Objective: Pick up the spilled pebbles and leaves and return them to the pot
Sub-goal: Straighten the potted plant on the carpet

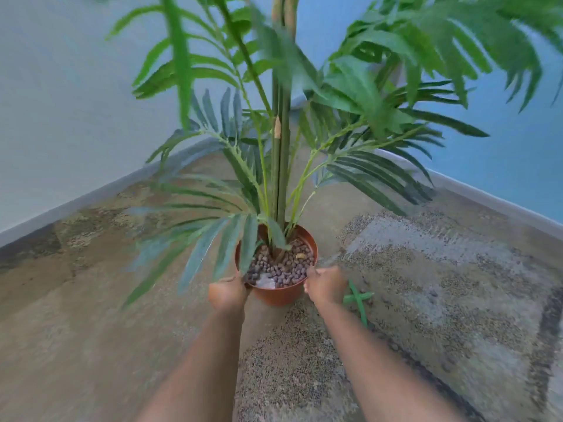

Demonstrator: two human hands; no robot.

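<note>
Two bare hands grip a terracotta-coloured pot (275, 295) by its rim. The left hand (227, 292) clasps the near-left edge with its fingers curled over the lip. The right hand (326, 284) does the same at the near-right edge. Both sets of fingertips are hidden inside the pot or behind the knuckles.

Brown pebbles (286, 268) fill the pot around the stems of a tall palm-like plant (281, 166), whose upper fronds are cut off by the top of the view and blurred. A pale patch shows among the pebbles near the front rim; it is too smeared to identify.

Green leaves (359, 300) lie crossed on the floor just right of the right hand, on the edge of a speckled rug (441, 269). Loose pebbles there may be lost in the rug's mottled pattern.
</note>
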